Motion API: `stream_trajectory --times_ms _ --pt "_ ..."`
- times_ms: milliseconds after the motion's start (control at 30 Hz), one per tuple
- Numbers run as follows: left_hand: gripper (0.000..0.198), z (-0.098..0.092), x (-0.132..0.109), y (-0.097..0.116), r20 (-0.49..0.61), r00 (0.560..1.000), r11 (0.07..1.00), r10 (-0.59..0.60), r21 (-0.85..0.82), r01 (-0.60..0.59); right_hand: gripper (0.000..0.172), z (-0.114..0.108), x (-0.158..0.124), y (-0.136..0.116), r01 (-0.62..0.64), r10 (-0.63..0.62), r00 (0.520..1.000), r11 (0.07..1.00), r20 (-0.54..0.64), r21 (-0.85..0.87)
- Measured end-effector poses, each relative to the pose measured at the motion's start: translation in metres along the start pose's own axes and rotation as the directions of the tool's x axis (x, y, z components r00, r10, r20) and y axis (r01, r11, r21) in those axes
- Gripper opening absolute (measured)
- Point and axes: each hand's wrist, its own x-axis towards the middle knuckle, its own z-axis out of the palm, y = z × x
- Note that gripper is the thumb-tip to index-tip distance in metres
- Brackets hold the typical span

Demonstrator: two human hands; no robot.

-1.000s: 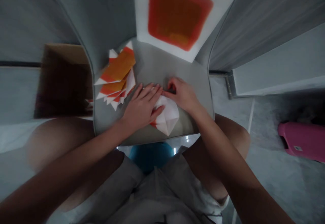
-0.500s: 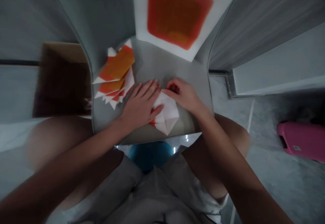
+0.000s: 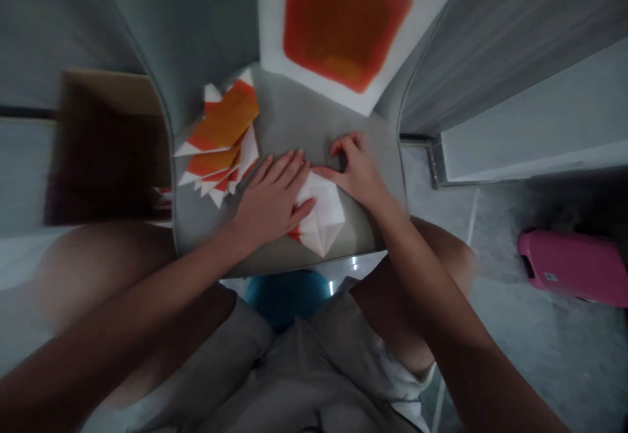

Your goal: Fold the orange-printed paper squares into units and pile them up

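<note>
A folded white paper piece (image 3: 318,217) with an orange edge lies on the grey tabletop (image 3: 314,106), near its front edge. My left hand (image 3: 272,201) rests flat, its thumb lying on the paper's left side. My right hand (image 3: 356,168) sits at the paper's upper right, its thumb side touching the top corner and its fingers curled upward onto the tabletop. Left of my hands lies a fanned stack of folded orange-and-white paper pieces (image 3: 218,142), not touching either hand. Beyond them lies a large white sheet with an orange square (image 3: 346,21).
An open cardboard box (image 3: 110,148) stands left of the tabletop. Grey panels rise on both sides. A pink case (image 3: 569,268) lies on the floor at right. A blue round object (image 3: 287,299) shows below the table's front edge, above my knees.
My right hand's fingers have moved up and away from the paper, and the hand has opened slightly. The folded paper and left hand stay nearly still. The whole view has shifted slightly.
</note>
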Motion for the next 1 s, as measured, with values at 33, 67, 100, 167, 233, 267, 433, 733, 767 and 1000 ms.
stream_trajectory --times_ms 33,67,100,167,233,267,433,733,767,1000 --pt "0.064 0.000 0.000 0.000 -0.004 1.000 1.000 0.002 0.000 -0.002 0.053 -0.001 0.000 0.002 0.008 -0.008 1.000 1.000 0.018 0.005" --pt "0.064 0.000 0.000 0.000 -0.008 1.000 1.000 0.005 0.000 -0.005 0.056 -0.002 0.000 0.004 0.014 -0.014 0.999 1.000 0.035 0.007" --pt "0.064 0.000 0.000 0.000 -0.010 1.000 1.000 0.008 0.001 -0.008 0.060 -0.002 0.000 0.006 0.018 -0.018 0.999 1.000 0.045 0.002" --pt "0.065 0.000 -0.001 0.000 -0.011 1.000 1.000 0.011 0.007 -0.011 0.075 -0.005 0.000 0.009 0.020 -0.018 0.999 0.999 0.041 -0.043" --pt "0.065 0.000 -0.001 0.000 -0.008 1.000 1.000 0.012 0.014 -0.012 0.097 -0.008 -0.001 0.012 0.022 -0.019 1.000 0.993 0.021 -0.117" --pt "0.065 0.000 -0.001 0.000 -0.008 1.000 1.000 0.012 0.017 -0.012 0.109 -0.010 -0.002 0.014 0.023 -0.021 1.000 0.988 0.017 -0.152" --pt "0.065 -0.001 -0.001 0.001 -0.006 1.000 1.000 0.013 0.010 -0.013 0.135 -0.020 -0.005 0.023 0.019 -0.004 0.998 0.973 0.063 -0.231" --pt "0.066 -0.001 -0.001 0.000 -0.002 1.000 1.000 -0.003 -0.013 0.003 0.147 -0.027 -0.011 0.038 -0.021 0.055 0.988 0.973 0.142 -0.232" --pt "0.066 0.000 -0.001 0.000 -0.004 1.000 1.000 -0.002 -0.014 0.002 0.146 -0.028 -0.011 0.039 -0.022 0.057 0.987 0.973 0.148 -0.228" --pt "0.069 0.000 -0.001 -0.003 -0.042 0.999 0.999 0.001 -0.052 -0.003 0.090 -0.028 -0.006 0.015 -0.027 0.027 1.000 0.999 -0.006 -0.033"
